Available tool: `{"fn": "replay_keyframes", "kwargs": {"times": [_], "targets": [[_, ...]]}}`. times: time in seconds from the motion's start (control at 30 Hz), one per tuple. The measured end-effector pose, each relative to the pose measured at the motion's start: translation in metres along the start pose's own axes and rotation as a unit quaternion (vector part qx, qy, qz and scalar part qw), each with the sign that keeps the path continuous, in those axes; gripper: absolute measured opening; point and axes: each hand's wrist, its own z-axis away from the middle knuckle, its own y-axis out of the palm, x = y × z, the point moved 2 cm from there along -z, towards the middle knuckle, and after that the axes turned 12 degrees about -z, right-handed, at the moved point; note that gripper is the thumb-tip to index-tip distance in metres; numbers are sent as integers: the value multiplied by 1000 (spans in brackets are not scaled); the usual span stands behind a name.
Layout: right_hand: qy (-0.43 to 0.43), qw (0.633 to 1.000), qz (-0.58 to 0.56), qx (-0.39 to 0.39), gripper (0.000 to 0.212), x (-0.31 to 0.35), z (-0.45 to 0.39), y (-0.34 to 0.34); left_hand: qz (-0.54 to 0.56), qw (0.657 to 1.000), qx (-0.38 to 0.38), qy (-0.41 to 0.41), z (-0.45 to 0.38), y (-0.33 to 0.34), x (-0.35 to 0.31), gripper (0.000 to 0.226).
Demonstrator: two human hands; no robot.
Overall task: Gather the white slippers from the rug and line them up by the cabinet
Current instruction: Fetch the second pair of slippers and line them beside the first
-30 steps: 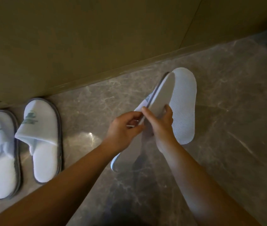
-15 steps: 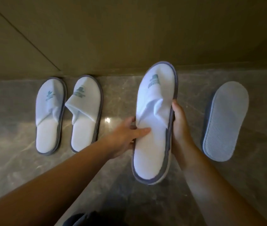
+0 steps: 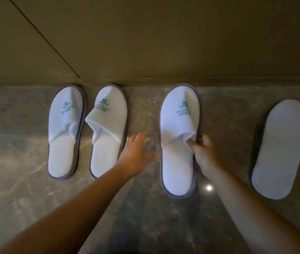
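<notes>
Two white slippers with grey trim, the far-left slipper (image 3: 65,132) and the second slipper (image 3: 109,129), lie side by side with their toes at the cabinet base (image 3: 145,80). A third slipper (image 3: 177,143) lies flat on the floor to their right, toe near the cabinet. My right hand (image 3: 203,153) pinches its right edge and strap. My left hand (image 3: 136,153) hovers open between the second and third slippers, touching neither. A fourth slipper (image 3: 283,149) lies sole-up at the far right.
The floor (image 3: 26,189) is glossy brown marble with a light glare spot (image 3: 209,187). The brown cabinet front (image 3: 164,37) fills the top of the view, with a panel seam running diagonally at the left.
The third slipper has gone from held above the floor to lying flat near the cabinet. My left hand has let go of it and moved left; my right hand still grips its edge.
</notes>
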Motion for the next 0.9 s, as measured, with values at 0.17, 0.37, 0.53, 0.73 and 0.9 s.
{"fn": "replay_keyframes", "kwargs": {"times": [0.17, 0.37, 0.53, 0.73, 0.9], "targets": [[-38, 995, 89, -29, 16, -15, -12, 26, -105, 994, 25, 30, -3, -1, 39, 67], [-112, 954, 271, -64, 67, -23, 25, 29, -197, 976, -53, 82, 3, -4, 62, 61], [-107, 907, 406, -31, 105, -50, 58, 51, -212, 970, -94, 68, 5, -9, 85, 68], [-105, 875, 472, -18, 97, -60, 57, 58, -285, 957, -1, 57, 7, -1, 117, 84], [-129, 876, 464, 3, 93, -58, 57, 65, -296, 954, 10, 55, 5, 2, 119, 85]]}}
